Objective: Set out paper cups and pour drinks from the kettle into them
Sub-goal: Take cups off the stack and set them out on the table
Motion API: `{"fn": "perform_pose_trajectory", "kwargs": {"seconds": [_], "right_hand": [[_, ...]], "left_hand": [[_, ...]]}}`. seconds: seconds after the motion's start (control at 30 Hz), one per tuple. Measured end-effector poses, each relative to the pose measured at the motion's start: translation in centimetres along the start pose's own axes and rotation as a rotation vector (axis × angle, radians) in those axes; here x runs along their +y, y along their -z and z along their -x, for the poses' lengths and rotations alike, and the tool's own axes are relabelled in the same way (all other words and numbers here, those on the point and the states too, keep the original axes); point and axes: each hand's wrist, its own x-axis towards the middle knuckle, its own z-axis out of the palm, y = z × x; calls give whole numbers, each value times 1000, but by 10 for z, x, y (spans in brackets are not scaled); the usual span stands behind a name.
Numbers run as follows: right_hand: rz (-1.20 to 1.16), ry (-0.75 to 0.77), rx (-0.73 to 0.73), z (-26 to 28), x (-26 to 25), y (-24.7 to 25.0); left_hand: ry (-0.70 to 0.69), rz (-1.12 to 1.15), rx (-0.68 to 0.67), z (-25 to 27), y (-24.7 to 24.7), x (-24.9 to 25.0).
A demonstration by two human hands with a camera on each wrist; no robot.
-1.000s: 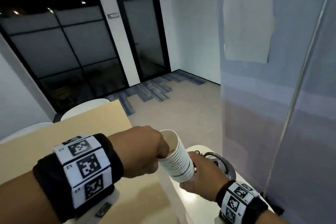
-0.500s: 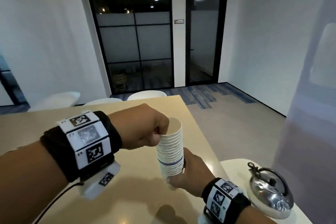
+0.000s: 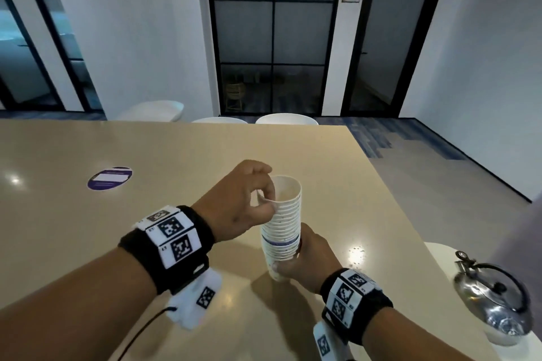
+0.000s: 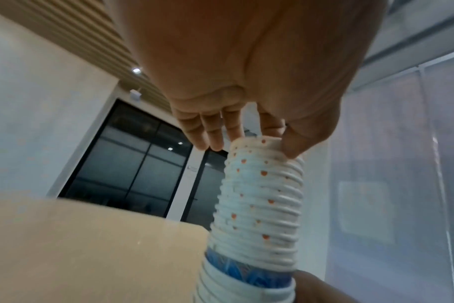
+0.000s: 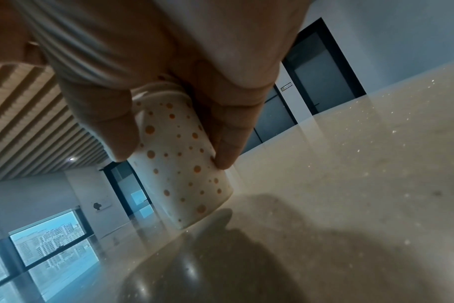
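The tall stack of white dotted paper cups (image 3: 283,228) now stands upright near the tan table's (image 3: 176,149) right edge — right hand (image 3: 305,261) wrapped round its base, left hand (image 3: 237,205) pinching the top rim; separating looks imminent.

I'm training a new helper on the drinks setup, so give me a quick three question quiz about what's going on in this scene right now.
1. True or false: the kettle stands on the beige table.
2. Which hand grips the lower part of the stack of paper cups?
A. left hand
B. right hand
C. neither
3. Fill in: the left hand pinches the ____ of the top cup.

Key:
1. False: it stands on a separate white surface to the right.
2. B: the right hand holds it from below.
3. rim
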Motion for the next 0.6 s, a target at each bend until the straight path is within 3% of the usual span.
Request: {"fn": "perform_pose_trajectory", "kwargs": {"seconds": [0.17,0.33,0.5,0.6], "right_hand": [[60,-26,36,-9,-2,-12],[100,-62,50,-17,-1,-21],[117,-108,37,-12,0,-22],[155,-90,-9,-9,6,-11]], "left_hand": [[197,419,154,3,-20,-10],[312,517,141,-3,-32,-17],[314,784,156,-8,-40,-19],[291,832,140,-10,-47,-17]]}}
